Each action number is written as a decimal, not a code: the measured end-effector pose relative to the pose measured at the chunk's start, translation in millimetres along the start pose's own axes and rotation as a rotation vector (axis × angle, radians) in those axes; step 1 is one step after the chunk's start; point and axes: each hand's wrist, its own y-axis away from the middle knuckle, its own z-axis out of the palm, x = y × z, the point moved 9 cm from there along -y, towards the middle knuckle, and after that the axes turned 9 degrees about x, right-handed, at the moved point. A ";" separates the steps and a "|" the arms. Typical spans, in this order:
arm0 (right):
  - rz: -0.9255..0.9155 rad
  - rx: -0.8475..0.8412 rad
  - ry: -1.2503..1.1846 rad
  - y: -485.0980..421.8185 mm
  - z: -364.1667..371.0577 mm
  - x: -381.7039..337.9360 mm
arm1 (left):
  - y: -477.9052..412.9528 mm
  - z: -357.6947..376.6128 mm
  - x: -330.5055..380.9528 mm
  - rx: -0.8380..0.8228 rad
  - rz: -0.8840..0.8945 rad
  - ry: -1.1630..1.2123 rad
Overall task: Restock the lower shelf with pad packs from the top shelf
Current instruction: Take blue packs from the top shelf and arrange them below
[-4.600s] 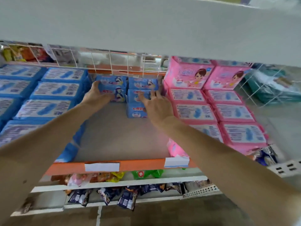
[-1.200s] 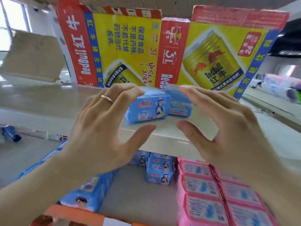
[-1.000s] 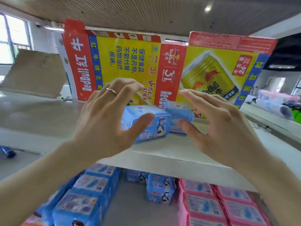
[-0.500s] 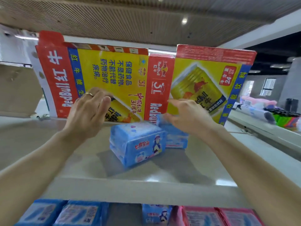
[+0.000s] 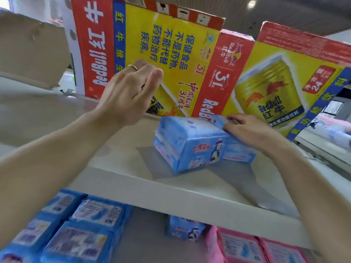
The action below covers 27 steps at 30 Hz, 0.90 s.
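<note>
Two blue pad packs lie on the white top shelf point(image 5: 114, 158). The front pack point(image 5: 190, 143) sits at an angle near the shelf's middle. Partly hidden behind it to the right is the rear pack point(image 5: 237, 152). My right hand point(image 5: 245, 130) lies over the rear pack, with its fingers curled round the pack's far top corner. My left hand point(image 5: 131, 92) hovers above the shelf, left of the front pack, fingers relaxed and holding nothing. On the lower shelf, a small blue pack point(image 5: 184, 228) of the same kind stands at the back.
Two large Red Bull cartons point(image 5: 171, 54) point(image 5: 284, 82) stand right behind the packs on the top shelf. A brown cardboard box point(image 5: 32, 50) is at the far left. Below are larger blue packs point(image 5: 85, 234) on the left and pink packs point(image 5: 247, 247) on the right.
My right hand has dropped onto the rear pack and closed its fingers over it. My left hand stays raised, left of the front pack. The view has moved closer.
</note>
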 end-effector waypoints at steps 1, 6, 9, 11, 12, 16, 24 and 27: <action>0.020 0.002 0.037 -0.9 -2.0 3.9 | -0.2 -0.3 -0.9 0.005 -0.005 0.004; -0.002 -0.003 0.190 5.8 -2.1 11.8 | -0.7 -1.1 -1.0 0.025 -0.021 0.036; -0.015 0.003 0.197 9.6 -4.0 9.7 | -0.4 -4.5 3.7 0.063 -0.006 0.091; -0.016 0.035 0.144 12.8 -9.6 5.3 | 0.2 -4.5 8.3 0.063 0.018 0.131; -0.017 0.073 0.118 15.2 -15.3 2.5 | 0.4 -4.4 10.2 0.060 0.028 0.148; -0.069 0.270 0.083 28.8 -50.0 -13.9 | 1.4 -5.4 12.9 0.057 0.039 0.180; -0.273 0.497 0.026 78.8 -102.7 -65.1 | 4.9 -5.1 23.0 0.034 0.071 0.267; -0.330 0.524 -0.048 103.8 -116.9 -82.3 | 6.4 -4.6 31.6 -0.006 0.118 0.307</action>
